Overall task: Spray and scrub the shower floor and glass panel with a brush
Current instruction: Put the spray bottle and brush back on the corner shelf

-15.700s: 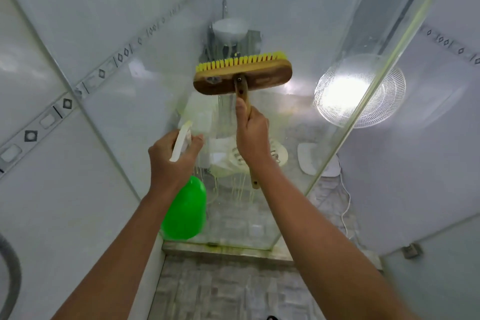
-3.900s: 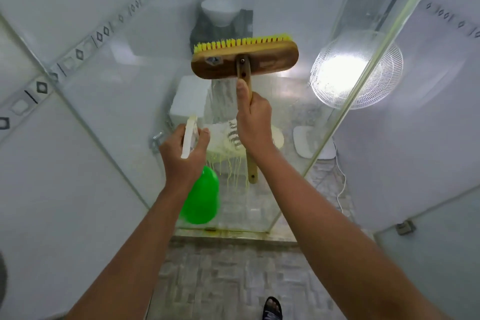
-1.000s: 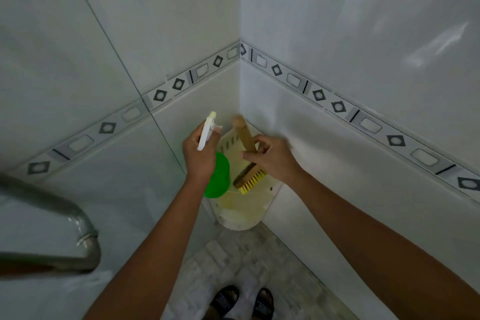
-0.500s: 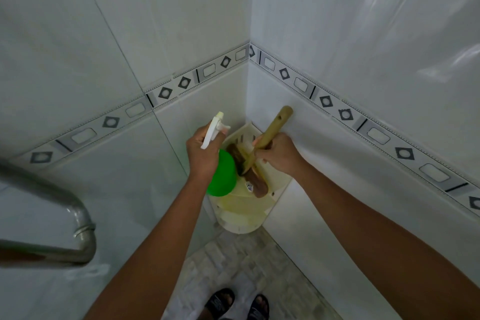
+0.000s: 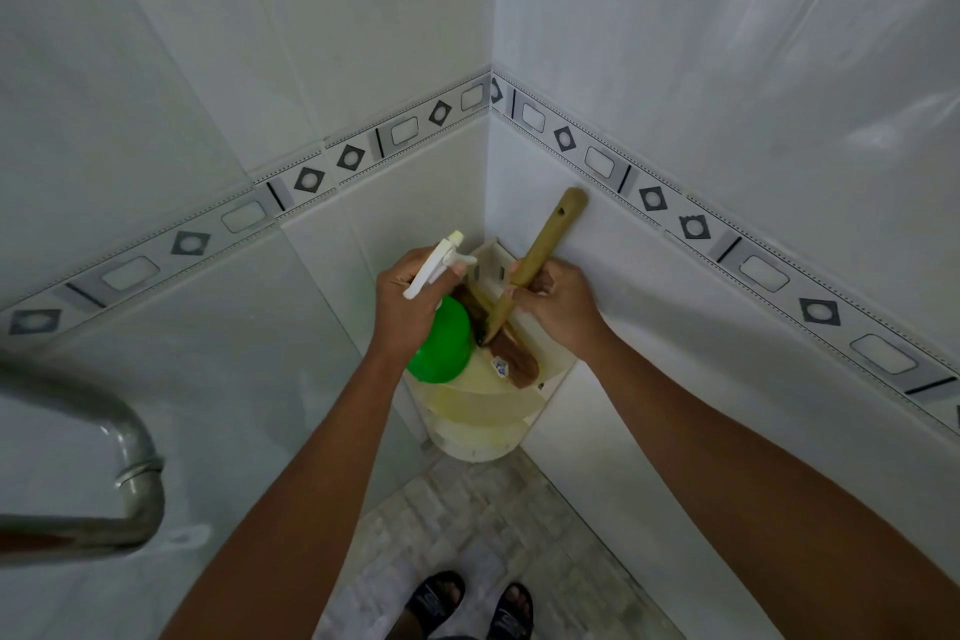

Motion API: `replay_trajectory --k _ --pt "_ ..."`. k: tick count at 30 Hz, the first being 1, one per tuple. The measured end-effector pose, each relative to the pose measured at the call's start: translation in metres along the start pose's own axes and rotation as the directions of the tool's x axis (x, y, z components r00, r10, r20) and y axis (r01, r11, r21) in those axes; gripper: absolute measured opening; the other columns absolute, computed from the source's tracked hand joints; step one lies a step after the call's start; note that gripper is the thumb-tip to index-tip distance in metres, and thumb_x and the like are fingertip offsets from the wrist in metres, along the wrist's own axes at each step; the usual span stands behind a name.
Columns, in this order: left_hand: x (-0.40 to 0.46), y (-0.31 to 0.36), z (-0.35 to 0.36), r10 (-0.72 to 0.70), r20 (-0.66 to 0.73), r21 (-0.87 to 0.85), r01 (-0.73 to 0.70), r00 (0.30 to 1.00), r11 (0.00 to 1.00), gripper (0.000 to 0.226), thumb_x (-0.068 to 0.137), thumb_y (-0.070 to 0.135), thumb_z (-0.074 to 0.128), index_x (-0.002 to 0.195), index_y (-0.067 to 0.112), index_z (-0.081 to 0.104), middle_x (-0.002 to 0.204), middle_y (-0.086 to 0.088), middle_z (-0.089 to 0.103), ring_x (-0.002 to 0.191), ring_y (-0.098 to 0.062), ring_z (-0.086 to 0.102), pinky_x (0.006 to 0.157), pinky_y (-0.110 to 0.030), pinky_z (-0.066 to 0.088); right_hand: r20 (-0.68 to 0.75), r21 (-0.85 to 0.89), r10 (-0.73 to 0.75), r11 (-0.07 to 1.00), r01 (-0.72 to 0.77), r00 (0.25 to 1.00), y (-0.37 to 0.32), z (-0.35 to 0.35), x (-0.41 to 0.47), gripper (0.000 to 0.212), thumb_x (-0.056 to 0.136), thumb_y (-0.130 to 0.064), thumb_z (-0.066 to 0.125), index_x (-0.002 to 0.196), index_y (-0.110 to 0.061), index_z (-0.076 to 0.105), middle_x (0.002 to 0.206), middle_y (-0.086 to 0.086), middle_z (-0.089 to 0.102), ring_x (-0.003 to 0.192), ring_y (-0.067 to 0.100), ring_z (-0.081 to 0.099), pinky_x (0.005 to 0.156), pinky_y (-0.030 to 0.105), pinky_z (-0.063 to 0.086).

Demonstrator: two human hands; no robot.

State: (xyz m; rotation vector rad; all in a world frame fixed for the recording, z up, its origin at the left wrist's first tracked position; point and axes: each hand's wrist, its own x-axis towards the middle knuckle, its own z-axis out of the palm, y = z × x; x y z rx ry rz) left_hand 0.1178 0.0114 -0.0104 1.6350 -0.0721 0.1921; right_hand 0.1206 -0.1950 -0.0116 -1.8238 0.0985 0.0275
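Note:
I face a tiled wall corner. My left hand (image 5: pixel 410 307) grips the neck of a green spray bottle (image 5: pixel 441 348) with a white trigger head, held over the left side of a cream corner shelf (image 5: pixel 478 405). My right hand (image 5: pixel 556 307) is closed around the wooden handle of the scrub brush (image 5: pixel 540 250). The brush's brown wooden head (image 5: pixel 514 359) lies on the top shelf tier with its back up, bristles hidden. The handle slants up toward the right wall. The glass panel is out of view.
White tiled walls with a grey patterned border band (image 5: pixel 675 218) meet in the corner. A metal pipe (image 5: pixel 124 473) curves in at the lower left. Grey mosaic floor (image 5: pixel 467 525) lies below, with my feet in black sandals (image 5: pixel 467 608).
Since the glass scrubbing I turned to the wall corner. In the last second the brush went down onto the shelf, flipped from bristles showing to back up, and its handle tipped toward the right wall.

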Motion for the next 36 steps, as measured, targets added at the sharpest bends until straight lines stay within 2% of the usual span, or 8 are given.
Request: replay_trajectory --k 3,8,14,21,26,29,32,36 --pt "-0.001 -0.003 -0.003 -0.018 0.015 0.013 0.017 1.0 1.0 0.02 0.091 0.001 0.076 0.112 0.003 0.076 0.085 0.017 0.074 0.077 0.003 0.065 0.072 -0.016 0.049 -0.012 -0.011 -0.018 1.0 0.017 1.0 0.001 0.003 0.0 0.025 0.08 0.006 0.074 0.103 -0.003 0.069 0.084 0.002 0.072 0.075 0.005 0.068 0.075 0.031 0.059" --pt "-0.008 -0.003 -0.003 -0.071 -0.034 0.009 0.071 0.997 0.997 0.025 0.087 0.0 0.08 0.112 0.0 0.077 0.086 -0.001 0.073 0.072 -0.001 0.064 0.068 -0.018 0.05 -0.099 -0.047 -0.046 0.998 0.041 0.994 0.0 0.012 -0.005 0.019 0.082 -0.005 0.077 0.099 -0.003 0.071 0.084 0.004 0.073 0.075 0.006 0.07 0.069 0.017 0.054" --pt "-0.024 -0.008 -0.003 -0.155 -0.099 0.03 0.159 0.983 0.987 0.024 0.083 0.002 0.085 0.106 -0.002 0.077 0.089 -0.004 0.076 0.074 -0.004 0.068 0.073 -0.019 0.053 -0.189 -0.169 -0.049 0.985 0.017 0.981 0.01 0.021 -0.011 0.015 0.08 -0.018 0.082 0.084 -0.011 0.069 0.067 -0.009 0.066 0.061 0.004 0.066 0.059 0.021 0.054" --pt "-0.03 0.002 -0.005 -0.1 -0.1 0.147 0.114 0.99 0.983 0.032 0.084 0.011 0.086 0.112 0.002 0.072 0.091 -0.002 0.072 0.077 -0.001 0.063 0.072 -0.014 0.049 -0.206 -0.172 -0.006 0.985 -0.03 0.979 0.007 0.025 -0.014 0.025 0.08 -0.033 0.08 0.083 -0.012 0.067 0.072 0.001 0.069 0.069 0.019 0.069 0.067 0.041 0.059" --pt "-0.03 0.024 -0.008 -0.083 -0.165 0.21 0.117 0.983 0.971 0.047 0.084 0.018 0.086 0.126 0.014 0.067 0.107 0.004 0.07 0.094 0.0 0.066 0.078 -0.01 0.051 -0.205 -0.184 0.044 0.979 -0.083 0.978 -0.003 0.027 -0.018 0.032 0.082 -0.038 0.077 0.093 -0.01 0.065 0.086 0.003 0.07 0.082 0.019 0.068 0.074 0.039 0.059" --pt "-0.029 0.04 -0.007 -0.005 -0.177 0.27 0.054 0.984 0.961 0.053 0.084 0.018 0.086 0.132 0.014 0.064 0.111 0.003 0.071 0.098 0.002 0.065 0.08 -0.001 0.044 -0.192 -0.185 0.052 0.979 -0.088 0.98 -0.01 0.026 -0.02 0.031 0.083 -0.039 0.076 0.095 -0.013 0.064 0.088 0.001 0.069 0.084 0.017 0.067 0.076 0.039 0.059" --pt "-0.023 0.056 -0.005 0.057 -0.161 0.35 0.003 0.985 0.937 0.06 0.084 0.028 0.085 0.138 0.014 0.063 0.126 -0.002 0.069 0.116 -0.013 0.062 0.094 -0.013 0.045 -0.186 -0.209 0.013 0.977 -0.052 0.983 -0.028 0.017 -0.029 0.023 0.085 -0.033 0.076 0.092 -0.014 0.062 0.083 -0.004 0.063 0.08 0.015 0.063 0.066 0.023 0.052" --pt "-0.022 0.091 0.013 0.253 -0.05 0.371 -0.217 0.966 0.903 0.057 0.088 0.027 0.082 0.139 0.009 0.063 0.132 -0.002 0.067 0.123 -0.012 0.059 0.102 -0.008 0.039 -0.253 -0.187 0.023 0.98 -0.072 0.967 -0.045 -0.007 -0.044 0.049 0.088 -0.035 0.073 0.126 -0.008 0.06 0.109 0.001 0.063 0.095 0.016 0.061 0.072 0.015 0.043"
